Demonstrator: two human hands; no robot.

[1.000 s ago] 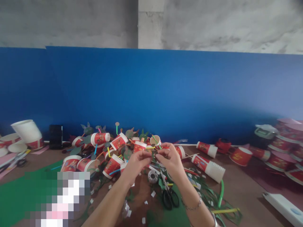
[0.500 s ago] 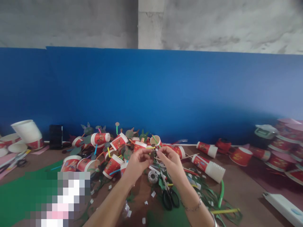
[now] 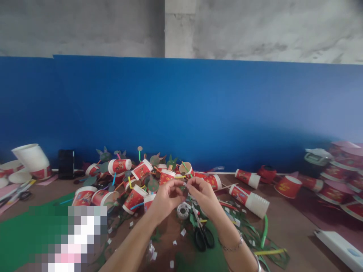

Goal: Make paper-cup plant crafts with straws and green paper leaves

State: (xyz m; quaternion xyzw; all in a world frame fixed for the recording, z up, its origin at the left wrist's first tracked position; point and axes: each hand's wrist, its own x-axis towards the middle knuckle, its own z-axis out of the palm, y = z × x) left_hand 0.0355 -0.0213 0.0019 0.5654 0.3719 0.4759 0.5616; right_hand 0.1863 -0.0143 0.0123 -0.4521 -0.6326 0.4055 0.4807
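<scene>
My left hand (image 3: pixel 166 197) and my right hand (image 3: pixel 202 194) meet above the brown table (image 3: pixel 286 226), fingertips pinched together on a small dark round paper piece (image 3: pixel 184 190). Right below them lie a roll of tape (image 3: pixel 183 211) and black-handled scissors (image 3: pixel 202 231). Behind the hands is a heap of red paper cups (image 3: pixel 133 177) with coloured straws and green paper shapes stuck on.
A stack of red-and-white cups (image 3: pixel 249 200) lies on its side at right, with more bowls (image 3: pixel 340 173) far right. Green paper sheet (image 3: pixel 25 230) covers the left front. A white bucket (image 3: pixel 31 158) and a black box (image 3: pixel 66 163) stand at back left. White scraps litter the table.
Both hands have come slightly lower and closer together around the small dark piece; the fingers have closed tighter on it.
</scene>
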